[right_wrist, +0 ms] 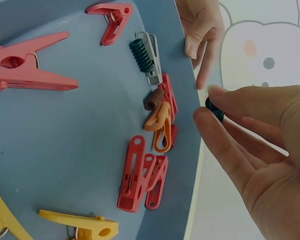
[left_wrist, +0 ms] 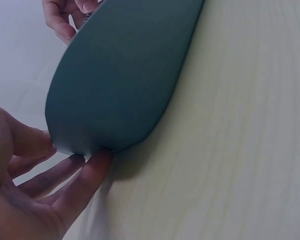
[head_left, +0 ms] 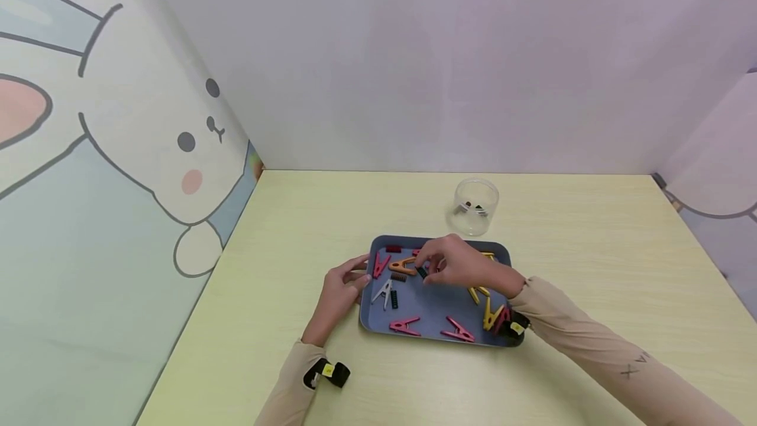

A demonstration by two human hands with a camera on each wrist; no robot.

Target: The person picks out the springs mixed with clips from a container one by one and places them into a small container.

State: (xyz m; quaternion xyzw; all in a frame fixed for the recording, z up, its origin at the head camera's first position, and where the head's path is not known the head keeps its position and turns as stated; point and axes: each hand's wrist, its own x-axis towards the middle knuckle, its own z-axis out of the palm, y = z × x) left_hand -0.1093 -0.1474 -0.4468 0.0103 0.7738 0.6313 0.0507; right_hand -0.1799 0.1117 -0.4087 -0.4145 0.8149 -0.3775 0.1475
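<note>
The right hand [head_left: 452, 261] is holding a small dark green spring [right_wrist: 215, 110], pinching it between the thumb and the forefinger. This spring is staying inside the grasp, above the left half of the tray [head_left: 437, 307] and just beside the orange clip [head_left: 402, 266].

The main relation is going from the spring to the clear cup [head_left: 476, 198], which is standing on the worktop [head_left: 307, 215] behind the far rim of the tray. Seen by the person, the cup is lying farther away and somewhat to the right of the spring. The right hand is being the nearer one to it. As far as its small visible part is showing, the long axis of the spring is slanting from far left to near right, so it is crossing the direction to the cup, not pointing along it.

The left hand [head_left: 340, 291] is gripping the left end of the tray, well apart from the cup. Between the hands, a second spring [head_left: 394, 299] is lying beside the white clip [head_left: 384, 292], its long axis pointing away from the person.
</note>
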